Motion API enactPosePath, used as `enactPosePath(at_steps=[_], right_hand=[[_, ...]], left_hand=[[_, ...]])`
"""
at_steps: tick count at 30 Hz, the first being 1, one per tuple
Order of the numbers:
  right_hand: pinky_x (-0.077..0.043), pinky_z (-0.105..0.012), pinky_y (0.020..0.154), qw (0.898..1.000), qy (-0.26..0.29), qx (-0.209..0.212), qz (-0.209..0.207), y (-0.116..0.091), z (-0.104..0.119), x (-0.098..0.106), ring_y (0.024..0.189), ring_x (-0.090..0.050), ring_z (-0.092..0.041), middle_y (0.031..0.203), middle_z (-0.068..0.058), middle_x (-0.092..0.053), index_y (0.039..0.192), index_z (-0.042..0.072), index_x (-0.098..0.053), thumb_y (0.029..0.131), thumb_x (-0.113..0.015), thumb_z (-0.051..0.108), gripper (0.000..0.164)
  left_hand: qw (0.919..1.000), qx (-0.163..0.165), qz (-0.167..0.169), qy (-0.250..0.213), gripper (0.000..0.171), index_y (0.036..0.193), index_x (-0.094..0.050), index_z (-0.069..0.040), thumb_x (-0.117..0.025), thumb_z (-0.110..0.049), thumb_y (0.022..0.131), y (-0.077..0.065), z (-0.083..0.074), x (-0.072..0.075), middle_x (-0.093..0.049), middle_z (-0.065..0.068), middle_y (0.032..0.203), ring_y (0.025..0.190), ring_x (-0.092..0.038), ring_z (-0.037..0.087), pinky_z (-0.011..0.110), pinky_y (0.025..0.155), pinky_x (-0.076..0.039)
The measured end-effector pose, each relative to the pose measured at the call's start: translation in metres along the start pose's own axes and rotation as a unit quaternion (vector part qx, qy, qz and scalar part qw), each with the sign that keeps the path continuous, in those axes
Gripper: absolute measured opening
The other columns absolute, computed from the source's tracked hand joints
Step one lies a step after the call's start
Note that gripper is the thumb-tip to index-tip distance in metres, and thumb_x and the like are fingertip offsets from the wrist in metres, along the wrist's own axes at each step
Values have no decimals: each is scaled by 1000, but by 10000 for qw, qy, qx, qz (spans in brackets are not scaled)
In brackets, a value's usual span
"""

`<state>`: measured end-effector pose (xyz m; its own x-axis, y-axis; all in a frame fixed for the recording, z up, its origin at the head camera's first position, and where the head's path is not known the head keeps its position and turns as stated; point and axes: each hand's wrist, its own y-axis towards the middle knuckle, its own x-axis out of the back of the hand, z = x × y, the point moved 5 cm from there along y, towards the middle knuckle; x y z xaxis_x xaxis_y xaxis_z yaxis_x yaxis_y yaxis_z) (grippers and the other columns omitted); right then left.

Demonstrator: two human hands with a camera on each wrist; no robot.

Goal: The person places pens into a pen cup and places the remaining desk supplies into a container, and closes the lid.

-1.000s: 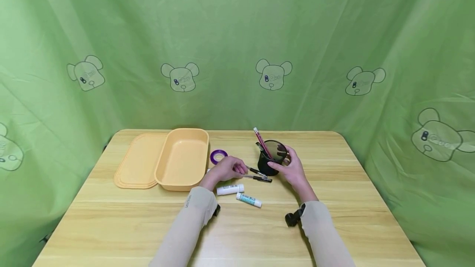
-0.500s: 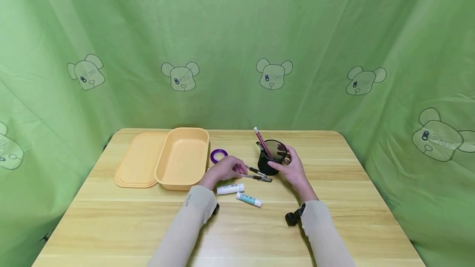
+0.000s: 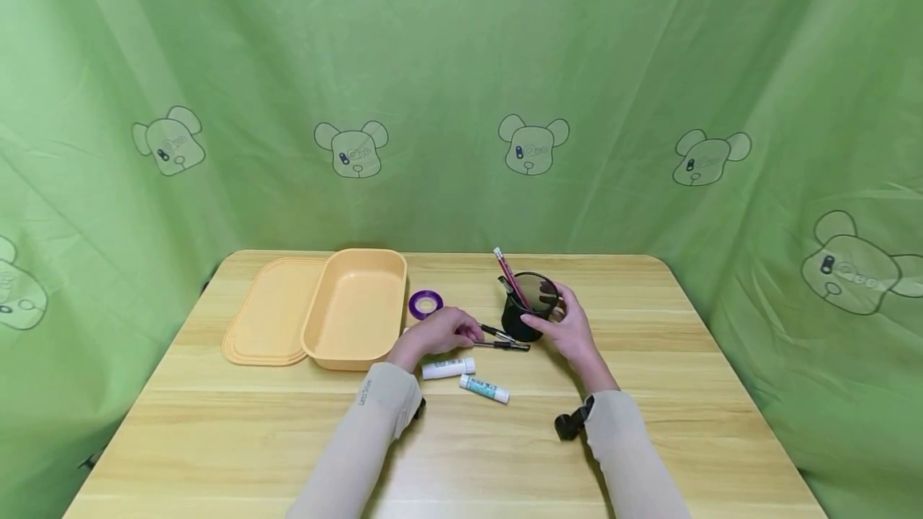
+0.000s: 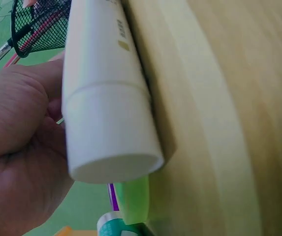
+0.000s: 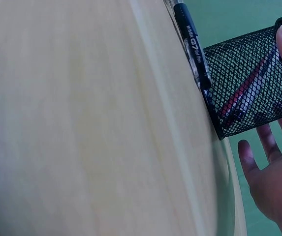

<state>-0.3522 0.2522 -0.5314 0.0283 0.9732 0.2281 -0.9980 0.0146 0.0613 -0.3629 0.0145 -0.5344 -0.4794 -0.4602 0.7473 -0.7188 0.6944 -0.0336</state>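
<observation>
My left hand [image 3: 449,330] is low over the table, its fingertips pinching the near black-and-clear gel pen [image 3: 509,346] by one end. Just beyond it lies another pen [image 3: 496,332], partly hidden behind that hand. A black mesh pen cup [image 5: 249,78] stands upright at the right; a pink pencil [image 3: 507,272] and a pen lean inside it. My right hand [image 3: 573,331] holds this cup, thumb at the near rim and fingers round the far side. A white glue stick [image 4: 106,98] lies beside my left wrist, and a teal-and-white glue stick [image 3: 485,388] lies nearer the front.
Left of my left hand stands an orange box [image 3: 353,363] without its cover, and an orange lid [image 3: 270,319] lies flat beside it. A purple tape roll [image 3: 425,304] lies between box and hand. The left wrist view shows a light green object [image 4: 133,201] behind the white glue stick.
My left hand has shifted very slightly to the right, and the near pen has turned a little in its fingers. The right hand and the pen cup stay put.
</observation>
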Motion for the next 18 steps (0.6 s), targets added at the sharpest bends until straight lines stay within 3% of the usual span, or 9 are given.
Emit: enactPosePath(at_steps=[6, 12, 18], right_hand=[[-35, -50, 108, 10000, -2, -3, 79, -10, 18, -2, 130, -39, -41, 145, -18, -37, 143, 10, -37, 73, -84, 21, 85], [-32, -49, 111, 9999, -89, 53, 72, -13, 23, -3, 132, -38, -40, 146, -17, -36, 143, 9, -36, 75, -83, 22, 84], [-32, -50, 111, 9999, -102, 42, 78, -13, 22, -2, 132, -37, -41, 147, -16, -35, 143, 10, -37, 74, -84, 24, 84]], left_hand=[[9998, -124, -167, 34, 17, 103, -72, -16, -67, -8, 89, -5, -7, 6, -70, -5, 95, 81, -60, 3, 18, 77, -50], [9994, -209, -267, -28, 19, 108, -71, -13, -65, -9, 90, -13, -14, 11, -70, -2, 102, 89, -61, 7, 22, 83, -50], [9998, -67, -167, 89, 23, 114, -69, -15, -63, -12, 93, -19, -16, 13, -69, -2, 112, 95, -61, 6, 22, 87, -49]])
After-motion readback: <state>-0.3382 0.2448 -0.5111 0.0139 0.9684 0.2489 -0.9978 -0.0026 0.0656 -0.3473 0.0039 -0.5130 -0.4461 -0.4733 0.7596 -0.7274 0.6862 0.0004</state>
